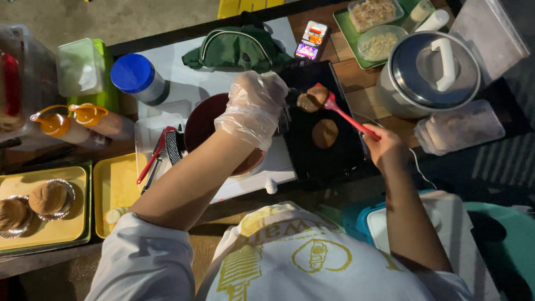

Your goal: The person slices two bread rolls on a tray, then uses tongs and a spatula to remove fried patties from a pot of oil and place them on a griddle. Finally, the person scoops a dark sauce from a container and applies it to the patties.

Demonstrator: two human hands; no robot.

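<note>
A black griddle (340, 156) carries two brown patties. My right hand (385, 149), bare, grips a red spatula (348, 117) by its handle. The spatula's blade touches the far patty (310, 101). The second patty (325, 134) lies flat a little nearer to me. My left hand (253, 108) wears a clear plastic glove and is curled just left of the far patty, above a dark red bowl (203, 120). A short dark utensil end (291, 97) shows between the gloved fingers and that patty; the rest of it is hidden.
A steel pot with a lid (429, 69) stands right of the griddle, beside a clear container (460, 127). A green pouch (237, 47), a phone (313, 40) and a blue-lidded jar (136, 75) lie behind. At left are orange-capped bottles (72, 122) and yellow trays (114, 184) with buns (47, 198).
</note>
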